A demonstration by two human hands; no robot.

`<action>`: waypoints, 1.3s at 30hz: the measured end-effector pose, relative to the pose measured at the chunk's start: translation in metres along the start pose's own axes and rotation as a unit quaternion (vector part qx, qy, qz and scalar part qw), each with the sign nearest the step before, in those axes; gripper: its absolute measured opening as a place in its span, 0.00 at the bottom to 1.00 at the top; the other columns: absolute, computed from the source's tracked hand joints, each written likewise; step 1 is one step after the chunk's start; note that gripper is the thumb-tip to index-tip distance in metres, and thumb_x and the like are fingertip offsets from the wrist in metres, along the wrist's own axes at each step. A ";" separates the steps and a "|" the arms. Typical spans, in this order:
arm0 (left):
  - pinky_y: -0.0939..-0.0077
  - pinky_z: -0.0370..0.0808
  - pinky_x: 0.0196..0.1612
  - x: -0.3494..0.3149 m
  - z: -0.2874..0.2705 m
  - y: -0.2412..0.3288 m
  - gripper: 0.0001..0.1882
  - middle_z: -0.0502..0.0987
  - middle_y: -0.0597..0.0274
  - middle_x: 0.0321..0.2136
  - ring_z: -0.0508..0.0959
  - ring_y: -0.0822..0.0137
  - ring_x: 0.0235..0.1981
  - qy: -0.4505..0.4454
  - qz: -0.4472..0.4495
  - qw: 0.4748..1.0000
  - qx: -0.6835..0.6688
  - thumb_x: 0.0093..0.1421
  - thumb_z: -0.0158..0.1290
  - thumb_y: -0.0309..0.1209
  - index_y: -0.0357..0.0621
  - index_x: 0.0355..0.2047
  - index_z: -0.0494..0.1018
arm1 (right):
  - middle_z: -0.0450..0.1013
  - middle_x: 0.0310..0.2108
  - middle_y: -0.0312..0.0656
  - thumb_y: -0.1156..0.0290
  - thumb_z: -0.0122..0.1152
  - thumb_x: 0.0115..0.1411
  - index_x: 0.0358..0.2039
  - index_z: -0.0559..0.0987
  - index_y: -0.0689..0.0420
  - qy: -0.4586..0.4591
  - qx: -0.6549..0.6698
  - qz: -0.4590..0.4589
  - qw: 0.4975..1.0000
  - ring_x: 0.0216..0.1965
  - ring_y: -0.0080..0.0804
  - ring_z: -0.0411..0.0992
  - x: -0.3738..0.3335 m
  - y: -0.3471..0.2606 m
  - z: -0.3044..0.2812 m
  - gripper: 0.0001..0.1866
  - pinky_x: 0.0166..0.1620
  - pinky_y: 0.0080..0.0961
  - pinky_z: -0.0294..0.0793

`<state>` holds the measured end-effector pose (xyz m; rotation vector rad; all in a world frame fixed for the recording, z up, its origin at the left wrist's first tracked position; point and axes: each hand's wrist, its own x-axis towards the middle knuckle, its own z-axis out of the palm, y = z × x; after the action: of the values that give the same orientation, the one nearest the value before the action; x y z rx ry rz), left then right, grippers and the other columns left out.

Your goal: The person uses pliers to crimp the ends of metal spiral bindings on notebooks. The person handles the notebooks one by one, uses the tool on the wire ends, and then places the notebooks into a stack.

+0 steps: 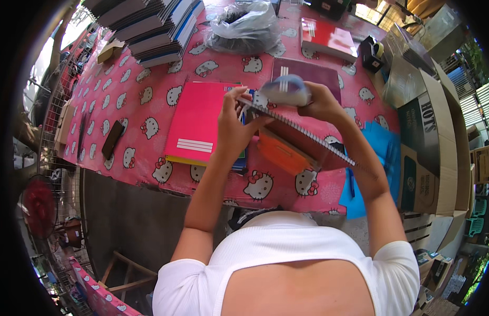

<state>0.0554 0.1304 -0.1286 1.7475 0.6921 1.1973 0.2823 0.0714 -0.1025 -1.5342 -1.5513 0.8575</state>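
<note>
The hands are apart, each clamped on something — the left hand point(238, 118) grips a spiral notebook point(302, 141) near the upper end of its coil, and the right hand point(319, 102) holds a blurred, pale blue-white object point(286, 92) just above it. The spiral notebook tilts over the patterned counter point(141, 110), coil edge up, an orange booklet point(284, 152) below it. Left of it lies a pink notebook point(197, 118) with 3 white bars — beyond, a maroon notebook point(328, 76).
</note>
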 end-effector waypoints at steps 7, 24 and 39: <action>0.73 0.73 0.50 -0.016 -0.009 -0.026 0.25 0.75 0.57 0.44 0.75 0.69 0.45 0.027 -0.039 0.971 -0.234 0.52 0.57 0.14 0.36 0.51 0.67 | 0.77 0.32 0.41 0.80 0.65 0.38 0.41 0.78 0.60 -0.018 0.016 -0.032 0.999 0.33 0.27 0.75 0.013 -0.002 0.013 0.24 0.39 0.26 0.74; 0.82 0.77 0.32 0.039 0.002 0.041 0.14 0.79 0.56 0.31 0.79 0.72 0.30 -0.067 0.133 0.930 -0.335 0.49 0.64 0.21 0.39 0.33 0.70 | 0.67 0.53 0.49 0.48 0.68 0.45 0.50 0.72 0.61 0.238 -0.489 0.172 0.822 0.54 0.48 0.65 -0.210 0.126 -0.053 0.38 0.53 0.41 0.67; 0.71 0.79 0.39 -0.094 0.037 0.073 0.15 0.79 0.53 0.34 0.80 0.59 0.36 -0.079 0.107 0.989 0.059 0.42 0.69 0.27 0.35 0.28 0.75 | 0.69 0.45 0.49 0.63 0.57 0.59 0.53 0.73 0.49 0.204 -0.393 0.310 0.841 0.49 0.47 0.67 -0.266 0.084 0.023 0.20 0.51 0.42 0.66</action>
<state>0.0518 0.0070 -0.1095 2.0326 0.4989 1.1643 0.2945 -0.1885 -0.2051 -2.6992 -1.1147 0.1201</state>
